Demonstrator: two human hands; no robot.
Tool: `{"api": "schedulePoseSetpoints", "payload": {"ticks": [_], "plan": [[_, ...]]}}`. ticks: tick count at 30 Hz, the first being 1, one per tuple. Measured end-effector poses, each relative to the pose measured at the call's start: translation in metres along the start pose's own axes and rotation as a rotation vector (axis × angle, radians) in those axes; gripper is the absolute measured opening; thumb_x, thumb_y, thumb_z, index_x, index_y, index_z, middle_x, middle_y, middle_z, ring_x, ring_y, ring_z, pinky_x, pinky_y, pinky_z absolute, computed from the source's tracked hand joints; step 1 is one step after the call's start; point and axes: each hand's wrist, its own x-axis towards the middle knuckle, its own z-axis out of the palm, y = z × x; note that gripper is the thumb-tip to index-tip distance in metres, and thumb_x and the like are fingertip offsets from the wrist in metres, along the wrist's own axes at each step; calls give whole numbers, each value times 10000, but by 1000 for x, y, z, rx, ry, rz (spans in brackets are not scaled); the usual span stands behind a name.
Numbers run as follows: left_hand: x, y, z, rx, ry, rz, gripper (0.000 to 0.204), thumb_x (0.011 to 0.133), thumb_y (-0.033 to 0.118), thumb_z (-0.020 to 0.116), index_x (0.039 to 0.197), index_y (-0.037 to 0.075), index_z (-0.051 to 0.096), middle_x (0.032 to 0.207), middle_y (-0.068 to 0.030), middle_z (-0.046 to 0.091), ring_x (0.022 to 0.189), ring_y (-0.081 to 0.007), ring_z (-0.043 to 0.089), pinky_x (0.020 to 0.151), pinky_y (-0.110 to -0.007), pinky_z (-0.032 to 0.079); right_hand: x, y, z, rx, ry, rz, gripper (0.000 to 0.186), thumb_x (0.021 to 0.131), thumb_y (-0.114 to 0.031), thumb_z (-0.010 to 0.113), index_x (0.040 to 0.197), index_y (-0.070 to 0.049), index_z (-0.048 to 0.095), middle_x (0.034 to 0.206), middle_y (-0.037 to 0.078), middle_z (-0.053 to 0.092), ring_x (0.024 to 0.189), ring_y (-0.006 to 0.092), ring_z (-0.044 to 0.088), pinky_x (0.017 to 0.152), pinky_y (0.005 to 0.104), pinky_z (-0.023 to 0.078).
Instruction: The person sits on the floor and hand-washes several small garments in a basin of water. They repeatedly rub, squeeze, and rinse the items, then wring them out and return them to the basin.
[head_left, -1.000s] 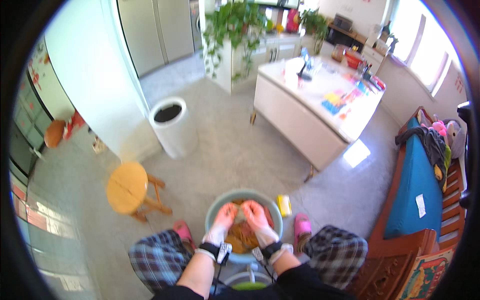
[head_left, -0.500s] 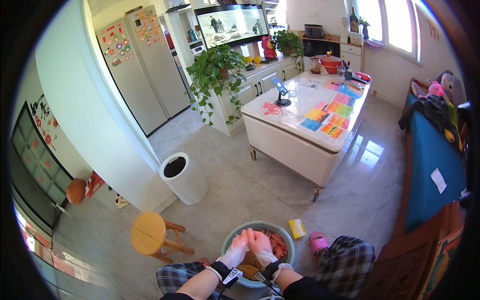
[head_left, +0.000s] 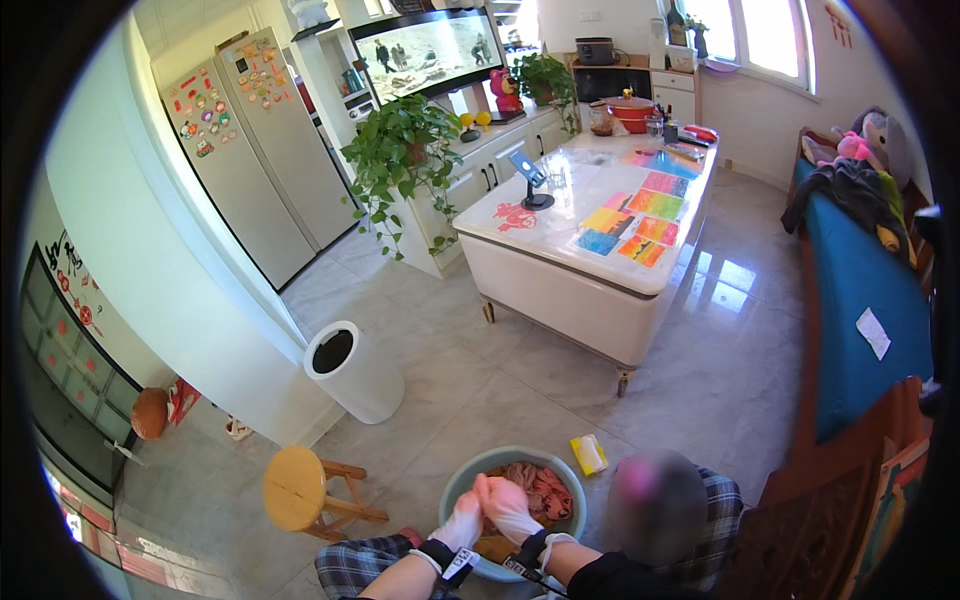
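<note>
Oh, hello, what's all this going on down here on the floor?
A person has their left hand and right hand together over a blue-grey basin. Whether anything is pinched between them is hidden. What looks like pink cloth lies in the basin's far right part, with brown cloth nearer the person. A yellow packet lies just beyond the basin to its right.

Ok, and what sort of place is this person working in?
Probably a home's living and dining area: a refrigerator dotted with colourful magnets or stickers, a large screen beyond the white table, and a wooden bench with a blue cushion at the right.
</note>
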Motion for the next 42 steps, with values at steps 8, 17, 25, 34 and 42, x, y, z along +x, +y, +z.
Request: {"api": "schedulePoseSetpoints", "payload": {"ticks": [8, 17, 25, 34, 42], "plan": [[13, -10, -8, 282, 99, 9, 356, 918, 363, 449, 969, 34, 575, 957, -103, 600, 904, -212, 570, 744, -371, 484, -2, -1, -3, -18, 48, 74, 505, 919, -445, 351, 820, -59, 662, 770, 191, 635, 750, 384, 609, 673, 464, 464], [-4, 2, 1, 167, 57, -16, 352, 918, 379, 455, 925, 53, 588, 802, -60, 601, 653, -179, 548, 550, -304, 425, -9, -7, -10, 8, 172, 17, 533, 933, -443, 329, 754, -53, 645, 720, 185, 624, 724, 382, 603, 640, 462, 457], [-7, 2, -6, -12, -84, 51, 337, 944, 358, 401, 951, 79, 589, 898, -96, 614, 826, -218, 588, 739, -357, 485, -12, 1, -5, 106, -101, -201, 513, 926, -438, 337, 795, -51, 648, 763, 203, 625, 757, 406, 595, 676, 469, 461], [-18, 1, 4, 13, -82, -9, 379, 954, 357, 384, 1069, 49, 572, 996, -117, 610, 957, -240, 578, 726, -403, 503, -15, 3, -8, 30, -83, -162, 495, 920, -439, 362, 780, -63, 652, 735, 183, 632, 719, 391, 604, 655, 458, 468], [-15, -6, 6, 269, -30, -140, 369, 953, 361, 373, 1016, 64, 582, 906, -121, 617, 799, -240, 592, 656, -384, 493, -23, 0, -11, -33, 62, 76, 516, 927, -444, 348, 780, -55, 653, 739, 198, 629, 731, 381, 608, 659, 460, 467]]}}
